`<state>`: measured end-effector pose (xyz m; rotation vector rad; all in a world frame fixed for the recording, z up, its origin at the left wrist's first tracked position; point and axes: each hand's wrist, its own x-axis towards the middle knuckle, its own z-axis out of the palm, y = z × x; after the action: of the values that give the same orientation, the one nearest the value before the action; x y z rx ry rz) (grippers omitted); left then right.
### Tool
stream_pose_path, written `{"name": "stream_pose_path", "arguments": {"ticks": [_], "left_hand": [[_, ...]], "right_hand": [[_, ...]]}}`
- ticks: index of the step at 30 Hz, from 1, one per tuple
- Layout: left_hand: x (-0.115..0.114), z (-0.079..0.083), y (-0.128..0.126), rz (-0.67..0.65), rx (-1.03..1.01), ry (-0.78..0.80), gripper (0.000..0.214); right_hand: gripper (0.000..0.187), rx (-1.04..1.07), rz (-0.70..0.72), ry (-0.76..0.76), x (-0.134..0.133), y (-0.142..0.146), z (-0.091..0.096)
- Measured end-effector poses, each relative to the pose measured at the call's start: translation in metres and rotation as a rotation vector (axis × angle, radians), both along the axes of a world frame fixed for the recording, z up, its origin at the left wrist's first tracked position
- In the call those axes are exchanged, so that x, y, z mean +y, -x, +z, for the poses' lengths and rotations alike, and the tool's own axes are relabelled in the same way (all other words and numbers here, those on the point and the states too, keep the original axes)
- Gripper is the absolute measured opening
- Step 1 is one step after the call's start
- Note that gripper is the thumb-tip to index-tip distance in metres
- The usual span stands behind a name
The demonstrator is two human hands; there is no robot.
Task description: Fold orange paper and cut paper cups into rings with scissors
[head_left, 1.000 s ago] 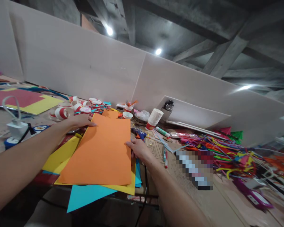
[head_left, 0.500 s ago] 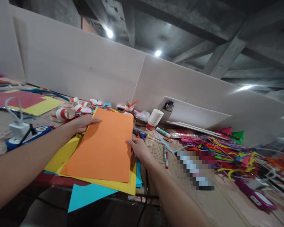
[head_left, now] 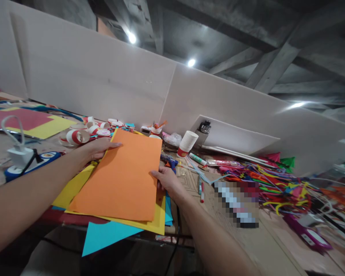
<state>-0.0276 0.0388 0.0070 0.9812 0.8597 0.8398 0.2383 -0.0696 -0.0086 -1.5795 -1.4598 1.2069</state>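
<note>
Left of the paper-cup stack (head_left: 187,144) and nearer, an orange sheet (head_left: 126,176) is held; its left edge is pinched between thumb and fingers by the left hand (head_left: 99,148), its right edge likewise by the right hand (head_left: 169,181).

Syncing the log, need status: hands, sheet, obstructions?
Left hand, right hand gripping orange paper sheet, opposite edges. Yellow sheet underneath. Blue glue gun just beyond right hand.

We have paper (head_left: 123,178) before us, a plug (head_left: 20,156) to its left, pens (head_left: 202,192) to its right and cups (head_left: 188,143) behind it.
</note>
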Motion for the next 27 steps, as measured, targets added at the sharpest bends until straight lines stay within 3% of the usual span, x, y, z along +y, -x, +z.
{"name": "stream_pose_path", "arguments": {"ticks": [5, 13, 20, 27], "left_hand": [[0.001, -0.002, -0.001, 0.074, -0.002, 0.001, 0.039], [-0.004, 0.004, -0.008, 0.147, -0.072, -0.045, 0.023], [0.004, 0.002, -0.001, 0.146, -0.095, -0.020, 0.027], [0.010, -0.003, 0.004, 0.218, 0.054, 0.030, 0.032]], "right_hand": [[0.013, -0.030, -0.040, -0.001, 0.000, 0.000, -0.001], [0.008, 0.057, -0.082, -0.147, 0.002, 0.000, -0.001], [0.024, 0.125, 0.082, -0.094, -0.001, -0.002, -0.006], [0.021, -0.019, -0.004, -0.002, -0.004, 0.001, 0.003]]}}
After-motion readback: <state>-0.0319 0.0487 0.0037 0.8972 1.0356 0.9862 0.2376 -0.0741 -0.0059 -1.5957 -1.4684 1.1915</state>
